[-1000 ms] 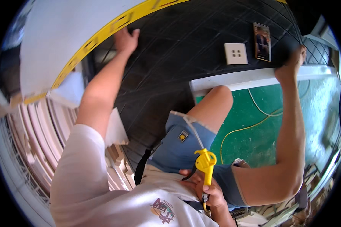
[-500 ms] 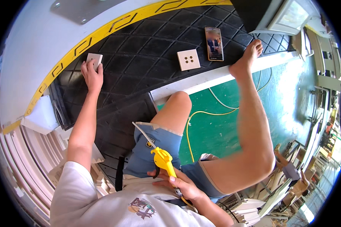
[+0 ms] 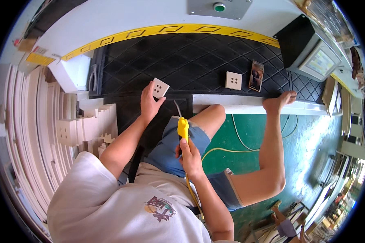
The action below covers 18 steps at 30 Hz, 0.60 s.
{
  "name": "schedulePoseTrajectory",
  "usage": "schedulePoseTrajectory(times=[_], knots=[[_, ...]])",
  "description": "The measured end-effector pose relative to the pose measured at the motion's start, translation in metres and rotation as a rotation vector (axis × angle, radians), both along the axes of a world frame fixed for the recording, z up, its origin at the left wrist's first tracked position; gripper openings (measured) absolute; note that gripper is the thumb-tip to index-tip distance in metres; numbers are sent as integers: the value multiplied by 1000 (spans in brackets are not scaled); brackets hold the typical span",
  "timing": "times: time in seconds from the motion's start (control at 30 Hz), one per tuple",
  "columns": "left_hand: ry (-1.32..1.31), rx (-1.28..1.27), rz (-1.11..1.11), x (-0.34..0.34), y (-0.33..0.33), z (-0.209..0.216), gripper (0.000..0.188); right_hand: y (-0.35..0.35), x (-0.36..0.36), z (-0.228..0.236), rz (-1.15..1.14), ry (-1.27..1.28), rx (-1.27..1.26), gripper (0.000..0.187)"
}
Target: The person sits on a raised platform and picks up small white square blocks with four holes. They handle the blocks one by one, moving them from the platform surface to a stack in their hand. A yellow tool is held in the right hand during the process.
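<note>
My left hand (image 3: 150,103) is closed on a square white block (image 3: 161,87), thumb at one edge and fingers at the other. The block's face, turned upward and tilted, shows several dark round holes. In my right hand (image 3: 190,158) is a yellow air blow gun (image 3: 183,128), gripped by its handle. Its thin metal nozzle points up toward the held block, a short gap away. A yellow hose (image 3: 192,194) runs from the handle down along my forearm. A second white block (image 3: 233,80) with similar holes lies on the black quilted mat (image 3: 190,60) to the right.
A phone (image 3: 256,76) lies beside the second block, close to my bare foot (image 3: 279,101). White panels and blocks (image 3: 87,125) are stacked at the left. A grey machine screen (image 3: 320,58) stands far right; a green button (image 3: 219,7) sits on the far panel.
My left hand has lifted the block off the mat and brought it nearer, its holed face now showing. The blow gun has risen toward it. The head view has turned.
</note>
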<state>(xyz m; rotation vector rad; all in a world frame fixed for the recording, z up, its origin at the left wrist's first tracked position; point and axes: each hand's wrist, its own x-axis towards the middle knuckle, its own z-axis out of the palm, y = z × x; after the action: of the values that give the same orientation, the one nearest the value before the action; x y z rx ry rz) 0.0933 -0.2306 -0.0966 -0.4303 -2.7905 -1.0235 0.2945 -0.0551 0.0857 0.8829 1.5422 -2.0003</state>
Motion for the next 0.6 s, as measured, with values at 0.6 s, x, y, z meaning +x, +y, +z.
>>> schedulePoseTrajectory(times=[0.6], knots=[[-434, 312, 107, -15, -12, 20, 70, -18, -6, 2, 21, 23, -122, 41]])
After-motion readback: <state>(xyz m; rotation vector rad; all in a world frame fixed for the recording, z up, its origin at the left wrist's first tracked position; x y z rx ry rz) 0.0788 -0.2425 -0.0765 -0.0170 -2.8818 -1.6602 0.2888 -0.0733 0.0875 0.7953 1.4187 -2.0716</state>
